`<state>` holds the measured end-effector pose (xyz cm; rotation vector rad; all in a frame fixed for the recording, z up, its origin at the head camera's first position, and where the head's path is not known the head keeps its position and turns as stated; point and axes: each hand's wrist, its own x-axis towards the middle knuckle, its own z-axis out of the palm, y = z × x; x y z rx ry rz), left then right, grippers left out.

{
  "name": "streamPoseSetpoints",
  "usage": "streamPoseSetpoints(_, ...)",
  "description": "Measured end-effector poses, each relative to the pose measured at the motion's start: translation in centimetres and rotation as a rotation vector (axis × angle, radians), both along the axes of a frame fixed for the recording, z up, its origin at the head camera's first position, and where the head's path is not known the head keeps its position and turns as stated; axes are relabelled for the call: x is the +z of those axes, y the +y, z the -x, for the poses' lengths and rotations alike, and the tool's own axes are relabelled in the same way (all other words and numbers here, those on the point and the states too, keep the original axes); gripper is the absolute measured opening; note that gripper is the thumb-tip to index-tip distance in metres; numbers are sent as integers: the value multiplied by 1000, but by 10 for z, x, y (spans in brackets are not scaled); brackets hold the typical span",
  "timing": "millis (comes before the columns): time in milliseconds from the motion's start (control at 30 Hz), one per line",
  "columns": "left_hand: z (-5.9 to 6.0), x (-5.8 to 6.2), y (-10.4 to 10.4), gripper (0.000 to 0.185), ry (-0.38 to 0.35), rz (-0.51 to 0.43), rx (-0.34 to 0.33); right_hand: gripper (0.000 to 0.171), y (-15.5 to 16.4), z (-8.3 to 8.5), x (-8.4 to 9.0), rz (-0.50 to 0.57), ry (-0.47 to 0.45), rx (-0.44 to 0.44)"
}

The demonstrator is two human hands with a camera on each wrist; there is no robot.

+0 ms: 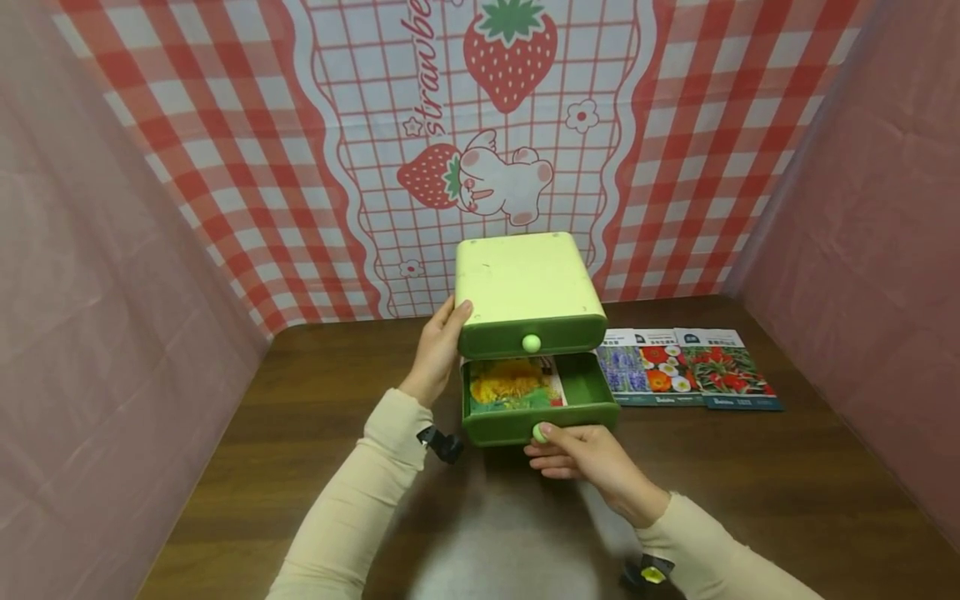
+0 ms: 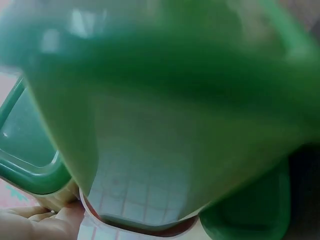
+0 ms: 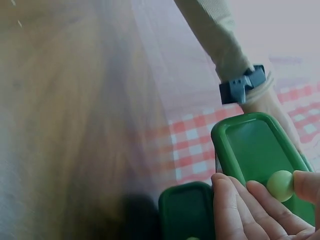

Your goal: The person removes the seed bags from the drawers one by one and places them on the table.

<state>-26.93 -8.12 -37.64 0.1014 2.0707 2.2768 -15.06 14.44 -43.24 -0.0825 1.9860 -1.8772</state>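
A small green two-drawer box (image 1: 525, 287) with a pale top stands on the wooden table (image 1: 300, 400). Its lower drawer (image 1: 581, 387) is pulled out and holds a seed packet with a yellow flower (image 1: 512, 385). My right hand (image 1: 581, 454) pinches the drawer's pale knob (image 1: 539, 432); the right wrist view shows the knob (image 3: 280, 185) between my fingertips. My left hand (image 1: 438, 350) presses flat on the box's left side, thumb on the top edge. The left wrist view is filled by the blurred green box (image 2: 165, 110).
Three seed packets (image 1: 686, 367) with purple, red and mixed flowers lie side by side right of the box. Pink cloth walls stand left and right, and a red checked strawberry cloth (image 1: 480, 133) hangs behind. The upper drawer knob (image 1: 531, 342) shows that drawer closed.
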Motion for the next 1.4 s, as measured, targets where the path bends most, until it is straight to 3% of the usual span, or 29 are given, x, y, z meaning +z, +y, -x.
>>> streamPoseSetpoints(533, -1, -1, -1, 69, 10, -6, -1, 52, 6, -37, -18, 84, -9, 24)
streamPoseSetpoints(1033, -2, -1, -1, 68, 16, -13, -8, 50, 7, -44, -33, 105, -31, 28)
streamPoseSetpoints(1267, -2, -1, -2, 69, 9, -2, -8, 49, 7, -44, -33, 92, -48, 34)
streamPoseSetpoints(1400, -3, -1, -2, 70, 8, 3, -7, 53, 9, -44, -29, 59, -66, 79)
